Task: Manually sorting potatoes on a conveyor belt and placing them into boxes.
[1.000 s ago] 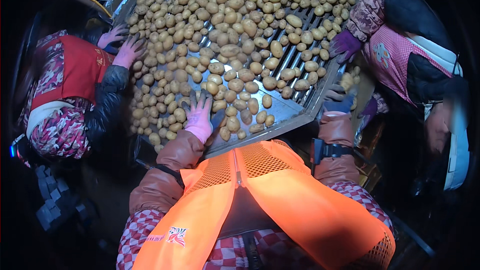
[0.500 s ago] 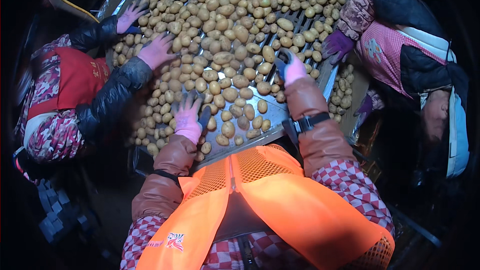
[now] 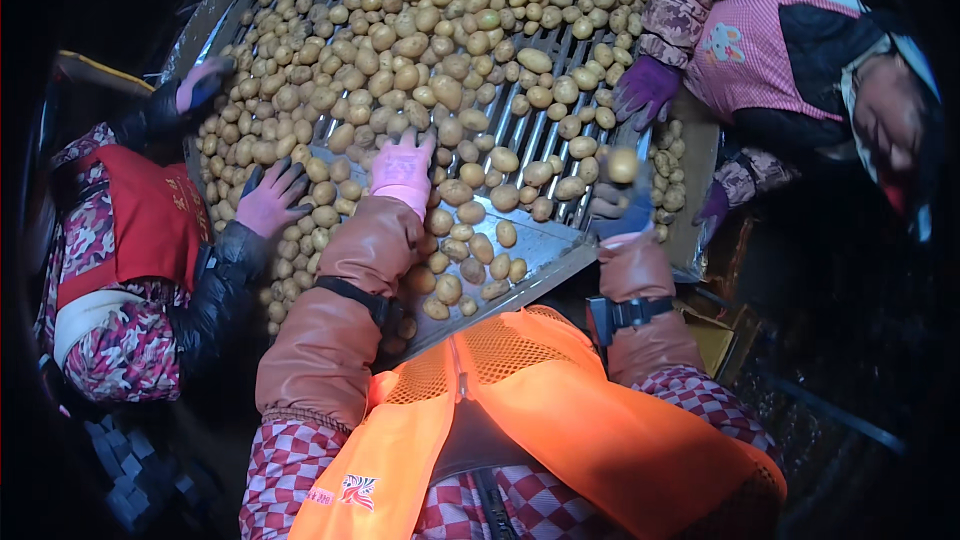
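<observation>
My left hand (image 3: 402, 168), in a pink glove, lies with outstretched fingers on the potatoes (image 3: 385, 70) at the middle of the sorting table. No potato shows gripped in it. My right hand (image 3: 622, 208), gloved in pink and dark blue, is at the table's right edge. A single potato (image 3: 623, 165) is at its fingertips, apparently held there; motion blurs the fingers. Between my hands, several loose potatoes (image 3: 480, 248) rest on a smooth metal plate (image 3: 545, 238). Beyond the plate run the metal bars (image 3: 520, 130) of the grate.
At the left, a co-worker's gloved hands (image 3: 270, 198) reach onto the potatoes. Another co-worker's purple glove (image 3: 647, 88) rests at the right edge. Beside that edge, more potatoes (image 3: 670, 165) fill a narrow side channel. A yellowish box (image 3: 712, 340) stands below on the right.
My left hand has moved forward and right over the potatoes. My right hand has drawn back from the grate to the right edge, with a potato now visible at its fingers.
</observation>
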The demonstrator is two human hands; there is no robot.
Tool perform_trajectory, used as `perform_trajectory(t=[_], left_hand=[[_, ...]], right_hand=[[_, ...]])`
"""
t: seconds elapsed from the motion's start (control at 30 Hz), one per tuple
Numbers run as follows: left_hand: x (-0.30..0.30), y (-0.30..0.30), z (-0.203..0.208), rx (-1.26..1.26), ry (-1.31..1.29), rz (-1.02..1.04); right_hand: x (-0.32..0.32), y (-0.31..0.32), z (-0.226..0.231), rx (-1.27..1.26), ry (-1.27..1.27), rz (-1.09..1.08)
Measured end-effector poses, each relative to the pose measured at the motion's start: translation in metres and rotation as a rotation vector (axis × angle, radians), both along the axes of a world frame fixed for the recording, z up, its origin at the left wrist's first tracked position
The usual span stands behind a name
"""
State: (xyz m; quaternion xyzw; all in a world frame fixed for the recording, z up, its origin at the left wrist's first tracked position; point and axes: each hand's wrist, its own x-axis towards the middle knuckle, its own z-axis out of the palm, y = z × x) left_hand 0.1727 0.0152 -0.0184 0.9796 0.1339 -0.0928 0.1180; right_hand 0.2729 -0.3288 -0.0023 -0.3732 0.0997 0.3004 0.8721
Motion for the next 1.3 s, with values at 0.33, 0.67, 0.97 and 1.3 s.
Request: perform_trajectory(t=[0.33, 0.67, 0.97, 1.3], left_hand=[[-0.014, 0.01, 0.012, -0.439, 0.04, 0.392], [-0.053, -0.001, -0.018, -1.262, -0.117, 0.637], [-0.001, -0.078, -0.008, -0.768, 0.048, 0.029], [0.033, -0.249, 0.067, -0.972, -0.067, -0.213]], right_hand=[[0.102, 0.097, -0.007, -1.341, -0.468, 0.264], [0.078, 0.063, -0.068, -0.486, -0.337, 0.275], [-0.059, -0.121, -0.024, -0.305, 0.106, -0.03], [-0.106, -0.181, -0.008, -0.831, 0.015, -0.657]])
